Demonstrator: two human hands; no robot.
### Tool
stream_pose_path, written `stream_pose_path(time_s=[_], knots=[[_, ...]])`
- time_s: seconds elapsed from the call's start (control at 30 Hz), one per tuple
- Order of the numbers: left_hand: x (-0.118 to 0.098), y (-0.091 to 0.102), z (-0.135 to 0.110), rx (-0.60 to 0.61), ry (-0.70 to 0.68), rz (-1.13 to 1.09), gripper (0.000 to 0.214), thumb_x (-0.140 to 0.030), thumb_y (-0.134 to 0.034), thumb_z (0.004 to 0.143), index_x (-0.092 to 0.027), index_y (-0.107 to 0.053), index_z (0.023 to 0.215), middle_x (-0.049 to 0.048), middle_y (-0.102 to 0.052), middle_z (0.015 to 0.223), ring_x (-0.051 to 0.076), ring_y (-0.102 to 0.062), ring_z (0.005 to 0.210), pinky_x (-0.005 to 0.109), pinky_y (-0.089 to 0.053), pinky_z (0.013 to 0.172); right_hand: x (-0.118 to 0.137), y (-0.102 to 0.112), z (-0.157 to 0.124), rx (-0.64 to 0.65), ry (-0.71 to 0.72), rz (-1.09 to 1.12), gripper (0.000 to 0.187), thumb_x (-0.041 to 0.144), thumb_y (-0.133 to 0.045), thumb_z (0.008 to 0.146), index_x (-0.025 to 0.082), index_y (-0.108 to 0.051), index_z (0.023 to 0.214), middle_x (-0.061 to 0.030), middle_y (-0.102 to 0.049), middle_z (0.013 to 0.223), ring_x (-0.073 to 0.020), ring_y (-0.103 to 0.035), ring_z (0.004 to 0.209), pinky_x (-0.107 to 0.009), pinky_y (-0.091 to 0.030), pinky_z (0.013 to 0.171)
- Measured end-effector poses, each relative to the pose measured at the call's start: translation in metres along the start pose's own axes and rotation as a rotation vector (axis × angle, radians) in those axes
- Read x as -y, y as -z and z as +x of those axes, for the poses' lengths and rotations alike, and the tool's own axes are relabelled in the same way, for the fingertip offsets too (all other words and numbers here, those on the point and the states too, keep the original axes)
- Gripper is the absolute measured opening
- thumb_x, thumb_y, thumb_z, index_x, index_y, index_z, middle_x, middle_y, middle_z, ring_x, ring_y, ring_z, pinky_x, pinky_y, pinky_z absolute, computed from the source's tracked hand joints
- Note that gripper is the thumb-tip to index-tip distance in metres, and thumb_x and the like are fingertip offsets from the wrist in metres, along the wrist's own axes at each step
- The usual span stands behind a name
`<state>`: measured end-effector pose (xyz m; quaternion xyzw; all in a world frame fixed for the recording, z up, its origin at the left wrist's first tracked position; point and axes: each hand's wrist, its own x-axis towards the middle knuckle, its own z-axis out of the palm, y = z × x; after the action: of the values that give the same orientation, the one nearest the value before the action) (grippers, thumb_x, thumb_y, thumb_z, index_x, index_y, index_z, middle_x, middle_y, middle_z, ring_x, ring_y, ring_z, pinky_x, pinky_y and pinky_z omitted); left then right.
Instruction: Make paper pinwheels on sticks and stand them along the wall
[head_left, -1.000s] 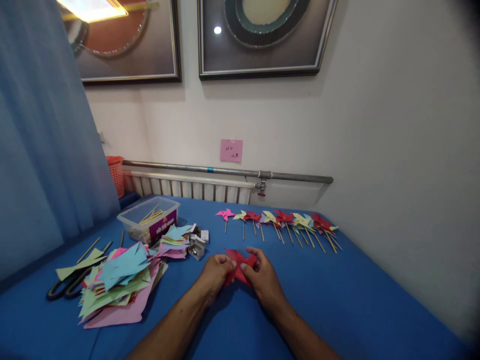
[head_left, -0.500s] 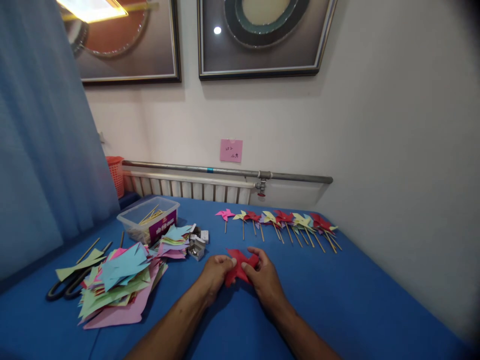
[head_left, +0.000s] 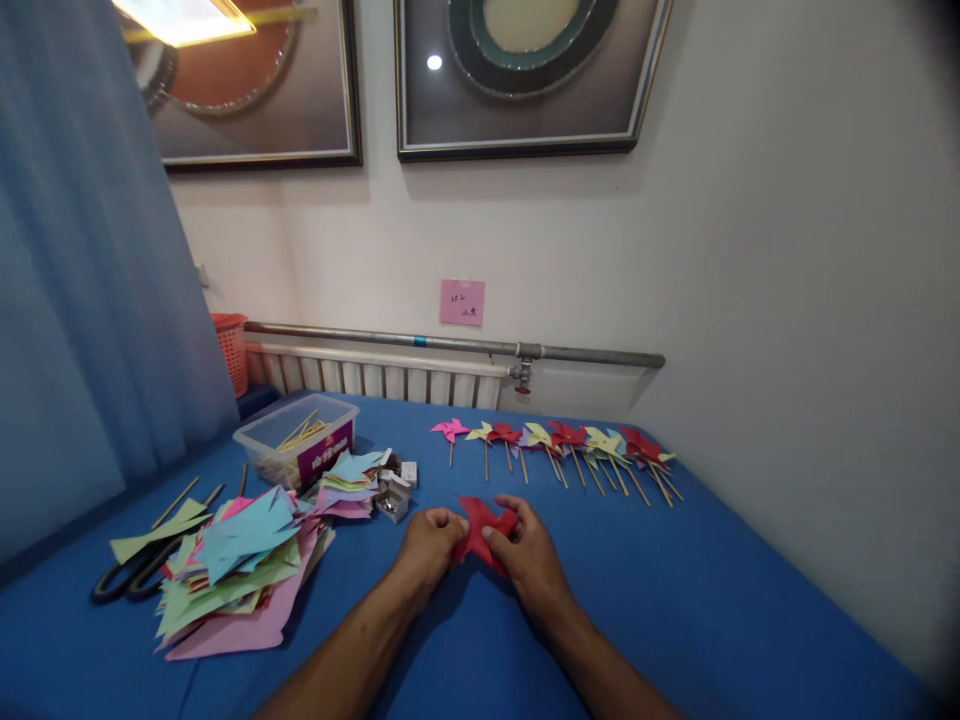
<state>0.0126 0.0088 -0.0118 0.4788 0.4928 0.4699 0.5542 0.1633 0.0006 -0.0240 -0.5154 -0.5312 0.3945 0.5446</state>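
Observation:
Between my hands, above the blue table, is a red paper pinwheel head (head_left: 478,536) with no stick visible on it. My left hand (head_left: 433,546) pinches its left edge between thumb and fingers. On the other side, my right hand (head_left: 530,552) grips the paper, its thumb pressed near the middle and the fingers behind. The underside of the paper and several fingertips are hidden. Beyond my hands lies a row of finished pinwheels (head_left: 568,436) on sticks, in red, yellow and pink.
At the left lie a pile of cut coloured paper (head_left: 240,570), black-handled scissors (head_left: 124,580) and a smaller paper stack (head_left: 349,485). A clear plastic box (head_left: 259,440) holds thin sticks. Small open boxes (head_left: 394,495) stand beside it. A radiator (head_left: 390,375) runs along the wall.
My left thumb and fingers have shifted slightly left and down, from the front of the red paper to its left edge. The right hand stays almost the same.

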Motion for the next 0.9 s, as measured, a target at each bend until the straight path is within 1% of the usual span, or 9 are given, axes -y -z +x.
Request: stream_pose_path(time_s=[0.17, 0.3, 0.5, 0.67, 0.8, 0.9], knots=[[0.003, -0.001, 0.001, -0.011, 0.003, -0.023, 0.036, -0.051, -0.070, 0.059, -0.016, -0.058, 0.063, -0.0023, -0.053, 0.044, 0.009, -0.042, 0.040, 0.023, -0.030, 0.046, 0.000, -0.001, 0.000, -0.001, 0.006, -0.013, 0.055, 0.031, -0.070, 0.068, 0.017, -0.059, 0.120, 0.0019, -0.064, 0.067, -0.0178, -0.058, 0.060, -0.028, -0.046, 0.058], [0.000, -0.001, -0.001, 0.004, 0.006, -0.067, 0.036, -0.050, -0.070, 0.058, -0.017, -0.058, 0.064, -0.0027, -0.053, 0.043, 0.009, -0.041, 0.039, 0.024, -0.029, 0.046, 0.004, -0.001, -0.002, 0.000, -0.001, -0.024, 0.055, 0.030, -0.069, 0.069, 0.017, -0.058, 0.121, 0.0035, -0.062, 0.067, -0.0161, -0.056, 0.058, -0.028, -0.044, 0.057], [-0.009, -0.001, -0.009, 0.081, 0.018, -0.130, 0.035, -0.047, -0.074, 0.059, -0.017, -0.056, 0.061, -0.0023, -0.053, 0.045, 0.009, -0.043, 0.042, 0.024, -0.030, 0.047, 0.010, -0.002, -0.003, -0.005, -0.028, -0.012, 0.054, 0.029, -0.068, 0.066, 0.016, -0.057, 0.118, 0.0057, -0.057, 0.063, -0.0153, -0.051, 0.056, -0.027, -0.042, 0.055], [-0.008, 0.000, -0.010, 0.126, 0.043, -0.173, 0.029, -0.037, -0.075, 0.056, -0.017, -0.054, 0.061, -0.0038, -0.051, 0.046, 0.008, -0.042, 0.042, 0.023, -0.029, 0.047, 0.011, -0.003, -0.005, 0.056, -0.025, 0.084, 0.057, 0.030, -0.070, 0.066, 0.016, -0.055, 0.119, 0.0049, -0.059, 0.065, -0.0150, -0.053, 0.058, -0.027, -0.043, 0.057], [-0.005, 0.000, -0.007, 0.100, 0.041, -0.204, 0.030, -0.030, -0.076, 0.051, -0.018, -0.049, 0.058, -0.0043, -0.052, 0.047, 0.006, -0.040, 0.043, 0.022, -0.027, 0.047, 0.014, -0.004, -0.009, 0.095, -0.034, 0.115, 0.056, 0.030, -0.073, 0.066, 0.018, -0.056, 0.118, 0.0066, -0.057, 0.062, -0.0136, -0.051, 0.056, -0.025, -0.041, 0.055], [-0.006, 0.000, -0.007, 0.096, 0.036, -0.163, 0.030, -0.031, -0.075, 0.053, -0.019, -0.047, 0.057, -0.0056, -0.048, 0.044, 0.006, -0.035, 0.040, 0.022, -0.023, 0.046, 0.014, -0.006, -0.008, 0.079, -0.046, 0.150, 0.058, 0.031, -0.077, 0.063, 0.019, -0.058, 0.117, 0.0072, -0.056, 0.061, -0.0132, -0.050, 0.056, -0.025, -0.040, 0.055]])
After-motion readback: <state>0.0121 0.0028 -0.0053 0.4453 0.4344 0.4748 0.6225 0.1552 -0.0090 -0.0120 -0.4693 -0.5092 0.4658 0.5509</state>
